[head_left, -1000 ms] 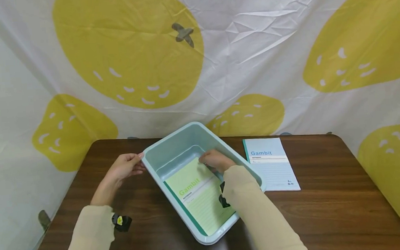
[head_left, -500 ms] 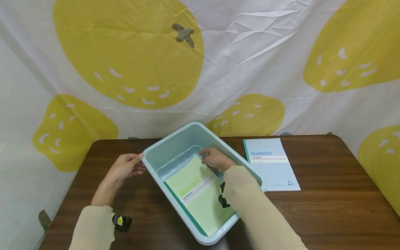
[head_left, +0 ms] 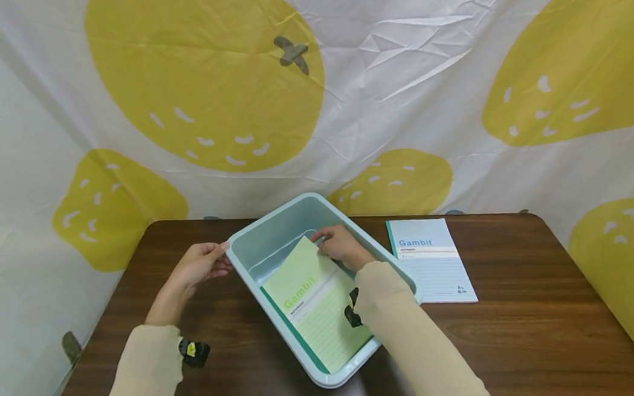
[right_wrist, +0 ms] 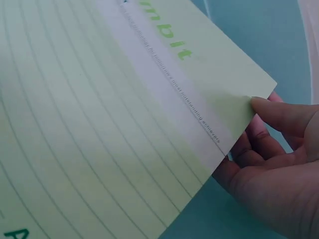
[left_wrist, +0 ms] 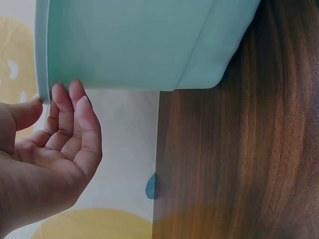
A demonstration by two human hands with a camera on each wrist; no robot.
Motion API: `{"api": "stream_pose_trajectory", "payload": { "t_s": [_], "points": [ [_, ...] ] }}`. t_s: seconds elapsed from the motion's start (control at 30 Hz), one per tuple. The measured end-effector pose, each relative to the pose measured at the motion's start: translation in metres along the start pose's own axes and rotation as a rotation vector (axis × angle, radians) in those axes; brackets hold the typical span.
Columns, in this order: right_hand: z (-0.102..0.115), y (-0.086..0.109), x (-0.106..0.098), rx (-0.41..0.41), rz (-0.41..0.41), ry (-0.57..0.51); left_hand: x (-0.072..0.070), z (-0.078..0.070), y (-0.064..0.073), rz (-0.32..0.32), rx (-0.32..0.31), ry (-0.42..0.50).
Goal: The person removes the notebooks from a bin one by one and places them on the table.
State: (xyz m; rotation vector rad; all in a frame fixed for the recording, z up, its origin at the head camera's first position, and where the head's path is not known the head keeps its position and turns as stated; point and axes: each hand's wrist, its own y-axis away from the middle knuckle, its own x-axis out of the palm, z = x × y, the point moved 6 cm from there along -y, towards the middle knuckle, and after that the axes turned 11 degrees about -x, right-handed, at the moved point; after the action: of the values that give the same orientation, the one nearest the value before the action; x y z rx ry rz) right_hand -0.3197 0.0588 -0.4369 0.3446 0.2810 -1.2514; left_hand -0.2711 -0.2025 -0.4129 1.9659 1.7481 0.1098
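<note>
A pale blue-green plastic basin [head_left: 286,221] stands turned at an angle on the table. Inside it is a light green notebook [head_left: 306,295] with a dark green spine. My right hand [head_left: 343,246] reaches into the basin and pinches the notebook's upper right edge, thumb on the cover and fingers beneath, as the right wrist view shows. That corner is lifted off the basin's floor. At the basin's far left corner, my left hand [head_left: 201,265] pinches the rim between thumb and fingers; in the left wrist view the fingertips lie against the outer wall [left_wrist: 129,45].
A light blue notebook [head_left: 430,264] lies flat on the brown wooden table [head_left: 521,331], just right of the basin. Behind the table hangs a white cloth [head_left: 396,66] printed with yellow fruit. Both wrists wear black camera mounts.
The notebook's far right corner has risen from the basin's floor in my right hand's pinch. My right hand has moved slightly up and away. The left hand and basin have stayed put.
</note>
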Motion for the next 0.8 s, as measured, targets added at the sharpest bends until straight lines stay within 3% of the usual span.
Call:
{"api": "stream_pose_trajectory", "payload": {
  "t_s": [0.47,0.8],
  "points": [
    [0.024,0.006,-0.010,-0.022,-0.014,-0.004,0.000,0.001,-0.001,-0.003,-0.003,-0.015],
    [0.050,0.017,-0.024,-0.061,0.044,-0.039,0.001,0.001,-0.002,0.005,-0.016,0.000]
  ]
}}
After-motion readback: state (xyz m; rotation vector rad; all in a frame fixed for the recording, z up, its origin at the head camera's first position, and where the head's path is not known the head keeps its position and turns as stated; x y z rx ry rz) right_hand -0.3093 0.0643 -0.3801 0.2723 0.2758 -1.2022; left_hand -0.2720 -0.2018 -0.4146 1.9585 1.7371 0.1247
